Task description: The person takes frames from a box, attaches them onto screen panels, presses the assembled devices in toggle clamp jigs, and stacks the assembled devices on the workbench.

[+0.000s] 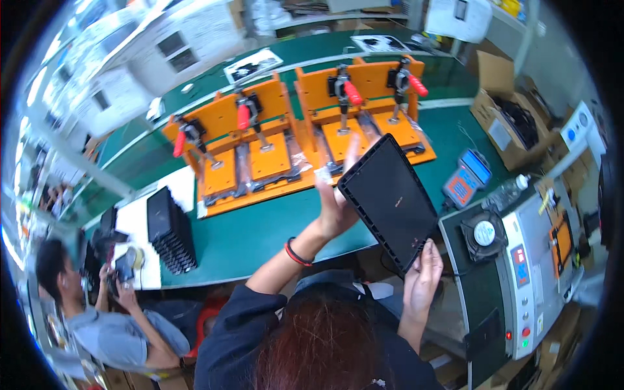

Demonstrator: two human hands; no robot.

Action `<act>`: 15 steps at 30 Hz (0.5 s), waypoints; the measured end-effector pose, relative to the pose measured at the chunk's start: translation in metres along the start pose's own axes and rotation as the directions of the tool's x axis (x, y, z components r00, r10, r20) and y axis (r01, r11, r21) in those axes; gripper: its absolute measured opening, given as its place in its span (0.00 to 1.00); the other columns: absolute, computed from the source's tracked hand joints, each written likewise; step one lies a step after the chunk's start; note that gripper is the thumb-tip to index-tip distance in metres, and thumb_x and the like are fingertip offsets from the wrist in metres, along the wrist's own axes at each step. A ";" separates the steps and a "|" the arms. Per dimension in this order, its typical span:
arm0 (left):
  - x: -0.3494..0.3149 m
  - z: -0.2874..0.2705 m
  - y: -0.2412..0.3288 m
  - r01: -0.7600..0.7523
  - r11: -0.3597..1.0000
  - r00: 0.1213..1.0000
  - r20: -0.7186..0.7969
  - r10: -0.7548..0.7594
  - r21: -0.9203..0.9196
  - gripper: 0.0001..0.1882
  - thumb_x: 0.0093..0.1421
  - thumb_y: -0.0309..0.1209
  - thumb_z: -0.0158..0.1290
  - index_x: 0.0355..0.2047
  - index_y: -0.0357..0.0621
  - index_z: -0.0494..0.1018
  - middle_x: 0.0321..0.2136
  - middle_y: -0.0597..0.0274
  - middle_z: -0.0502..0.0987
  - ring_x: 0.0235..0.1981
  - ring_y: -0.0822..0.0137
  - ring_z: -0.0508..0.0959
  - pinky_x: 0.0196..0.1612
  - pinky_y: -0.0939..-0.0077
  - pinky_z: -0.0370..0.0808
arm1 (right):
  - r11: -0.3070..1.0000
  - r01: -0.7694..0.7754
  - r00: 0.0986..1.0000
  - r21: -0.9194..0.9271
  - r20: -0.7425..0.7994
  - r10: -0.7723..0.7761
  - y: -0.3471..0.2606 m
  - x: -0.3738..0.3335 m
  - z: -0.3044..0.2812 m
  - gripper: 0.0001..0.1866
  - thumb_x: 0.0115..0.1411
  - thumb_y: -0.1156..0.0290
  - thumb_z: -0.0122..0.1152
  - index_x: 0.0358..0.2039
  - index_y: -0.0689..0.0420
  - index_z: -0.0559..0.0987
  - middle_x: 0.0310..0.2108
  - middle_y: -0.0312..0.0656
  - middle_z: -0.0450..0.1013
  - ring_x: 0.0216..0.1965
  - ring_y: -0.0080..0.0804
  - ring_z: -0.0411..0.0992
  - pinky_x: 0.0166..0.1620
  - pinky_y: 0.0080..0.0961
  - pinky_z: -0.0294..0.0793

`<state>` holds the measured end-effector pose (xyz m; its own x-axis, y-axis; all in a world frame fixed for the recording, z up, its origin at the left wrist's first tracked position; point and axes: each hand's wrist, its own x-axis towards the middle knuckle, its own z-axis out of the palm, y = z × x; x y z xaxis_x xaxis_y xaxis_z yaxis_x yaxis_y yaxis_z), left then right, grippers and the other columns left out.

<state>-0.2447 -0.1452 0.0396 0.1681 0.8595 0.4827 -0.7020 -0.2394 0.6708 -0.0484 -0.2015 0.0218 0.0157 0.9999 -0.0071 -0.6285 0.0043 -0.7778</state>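
Head view: my right hand [422, 276] pinches a black panel [393, 201], my left hand [335, 205] spread at its edge

In the head view, the panel is tilted right of centre in the frame, its slotted rim showing. My right hand is closed on its lower corner, thumb and fingers together. My left hand is loosely open at the panel's left edge, fingers apart and partly behind it; I cannot tell how much of the weight it takes. A red and black band [298, 253] circles my left wrist.

Across the upper middle, two orange fixtures [380, 77] with red-handled clamps [244, 117] stand on the green table [240, 250]. A stack of black parts [170, 227] sits at the left. Toward the right lies a blue and orange device [465, 181], below an open cardboard box [484, 114]. Near it are a clear bottle [510, 192] and a black fan [484, 233], beside a grey machine [528, 302] with coloured buttons. A co-worker [117, 338] in a grey-blue top sits at lower left, both hands around a small object I cannot make out.
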 end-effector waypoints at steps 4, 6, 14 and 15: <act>0.078 -0.020 -0.017 -0.291 0.668 0.920 0.010 0.391 0.684 0.28 0.67 0.41 0.38 0.62 0.40 0.49 0.63 0.50 0.52 0.63 0.53 0.56 0.64 0.60 0.56 | 0.908 0.221 0.941 -0.357 -0.166 -0.295 -0.024 -0.001 -0.045 0.08 0.66 0.71 0.51 0.39 0.61 0.74 0.27 0.28 0.64 0.26 0.12 0.55 0.29 0.11 0.56; 0.125 -0.038 -0.024 -0.458 0.307 0.866 0.341 0.367 0.834 0.27 0.61 0.28 0.46 0.60 0.40 0.52 0.61 0.47 0.53 0.63 0.50 0.56 0.63 0.58 0.56 | 0.792 0.206 0.908 -0.575 -0.188 -0.373 -0.039 0.001 -0.061 0.08 0.66 0.69 0.50 0.34 0.61 0.72 0.25 0.28 0.62 0.25 0.13 0.55 0.29 0.12 0.56; 0.275 -0.103 -0.043 -0.622 -0.580 0.646 0.763 -0.003 0.525 0.17 0.58 0.30 0.49 0.46 0.39 0.65 0.45 0.49 0.70 0.56 0.57 0.67 0.65 0.58 0.55 | 0.885 0.156 0.904 -0.440 -0.297 -0.307 -0.029 -0.006 -0.102 0.09 0.66 0.68 0.50 0.31 0.58 0.73 0.23 0.29 0.62 0.24 0.13 0.55 0.28 0.13 0.55; 0.280 -0.103 -0.040 -0.652 -0.613 0.604 0.794 -0.066 0.445 0.11 0.58 0.29 0.47 0.40 0.37 0.67 0.38 0.52 0.74 0.52 0.60 0.72 0.66 0.60 0.55 | 0.900 0.158 0.904 -0.406 -0.308 -0.297 -0.027 -0.008 -0.104 0.09 0.66 0.68 0.50 0.31 0.58 0.73 0.23 0.29 0.62 0.23 0.13 0.55 0.28 0.13 0.55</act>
<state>-0.2410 0.1518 0.0900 0.6973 0.1763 0.6947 0.6291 -0.6151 -0.4754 0.0495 -0.2116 -0.0229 0.4404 0.8973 0.0313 -0.2475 0.1549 -0.9564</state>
